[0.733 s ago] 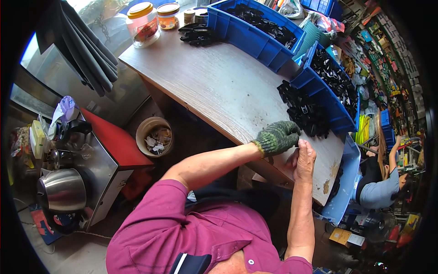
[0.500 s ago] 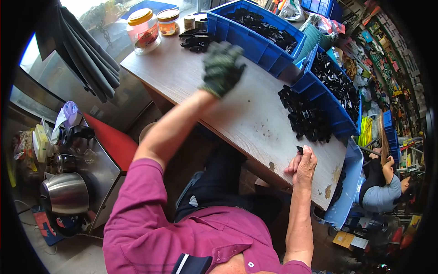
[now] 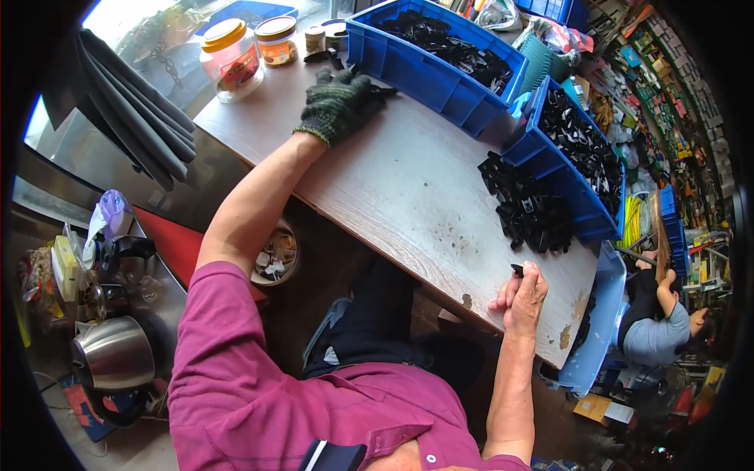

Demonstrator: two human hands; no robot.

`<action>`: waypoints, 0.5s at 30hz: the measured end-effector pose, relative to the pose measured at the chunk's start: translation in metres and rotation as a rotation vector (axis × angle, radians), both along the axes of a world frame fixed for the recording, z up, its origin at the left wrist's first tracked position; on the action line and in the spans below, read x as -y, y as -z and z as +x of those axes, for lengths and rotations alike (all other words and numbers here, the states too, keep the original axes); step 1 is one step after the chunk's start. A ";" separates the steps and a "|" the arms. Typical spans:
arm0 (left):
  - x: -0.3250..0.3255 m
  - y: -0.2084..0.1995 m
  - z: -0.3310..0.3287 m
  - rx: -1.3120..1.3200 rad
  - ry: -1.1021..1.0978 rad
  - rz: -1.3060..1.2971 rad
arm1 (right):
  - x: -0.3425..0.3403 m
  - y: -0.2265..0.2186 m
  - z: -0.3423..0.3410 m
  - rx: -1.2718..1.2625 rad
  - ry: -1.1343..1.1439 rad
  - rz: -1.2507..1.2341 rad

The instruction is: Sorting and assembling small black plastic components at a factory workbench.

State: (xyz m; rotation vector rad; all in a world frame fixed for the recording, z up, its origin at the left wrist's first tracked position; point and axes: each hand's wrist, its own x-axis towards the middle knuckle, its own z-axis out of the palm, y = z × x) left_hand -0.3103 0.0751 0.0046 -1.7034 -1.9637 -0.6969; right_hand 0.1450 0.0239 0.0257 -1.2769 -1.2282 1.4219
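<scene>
My left hand (image 3: 339, 108), in a dark green knit glove, rests low over the far left of the table. Its fingers curl over black plastic pieces (image 3: 383, 93), whose dark ends stick out beside the thumb; the rest is hidden under the glove. A few more black pieces lie just beyond the fingertips. My bare right hand (image 3: 525, 300) is above the table's near right edge, pinching a small black plastic piece (image 3: 517, 270) between thumb and fingers. A heap of similar black pieces (image 3: 528, 206) lies on the table beyond it.
Two blue crates (image 3: 440, 85) (image 3: 559, 166) of black pieces line the far side. An orange-lidded jar (image 3: 232, 67) and a smaller jar (image 3: 276, 43) stand far left. A light blue tub (image 3: 603, 314) sits off the right edge. A steel kettle (image 3: 116, 334) is at left; a person (image 3: 656, 334) sits at right.
My left hand has swung left and down onto the small far pile of black pieces, covering part of it. My right hand keeps its black piece, barely moved.
</scene>
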 end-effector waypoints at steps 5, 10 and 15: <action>0.026 -0.003 0.039 -0.055 0.242 -0.008 | -0.001 0.002 0.001 0.000 -0.020 -0.004; 0.024 -0.005 0.038 0.064 0.213 0.132 | 0.001 0.002 0.001 -0.008 -0.012 0.019; -0.010 -0.011 -0.044 0.086 -0.204 0.129 | 0.002 -0.002 -0.003 0.019 -0.003 0.005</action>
